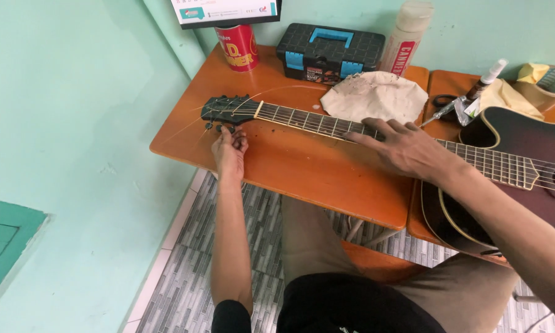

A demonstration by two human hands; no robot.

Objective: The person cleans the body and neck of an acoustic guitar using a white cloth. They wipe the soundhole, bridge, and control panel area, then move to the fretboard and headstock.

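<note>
I saw the guitar (413, 142) lying flat across 2 orange tables, with its long axis running from the right edge of the view toward the left. Its headstock (228, 111) pointed left, over the left part of the bigger table (302, 172), and its dark red body (524, 160) rested on the smaller table (450, 83) at the right and hung over the front edge.

My left hand (230, 151) was just below the headstock, near the front left edge of the table. Its fingers were curled and pinched on a tuning peg (223, 128) on the near side.

My right hand (407, 148) lay palm down on the neck, close to where it joins the body. It was open, with the fingers spread and pressing on the strings, and it gripped nothing.

Behind the neck, a crumpled white cloth (376, 95) lay on the table. Along the back edge stood a red can (239, 46), a black and blue toolbox (330, 52) and a white bottle (407, 34).
</note>
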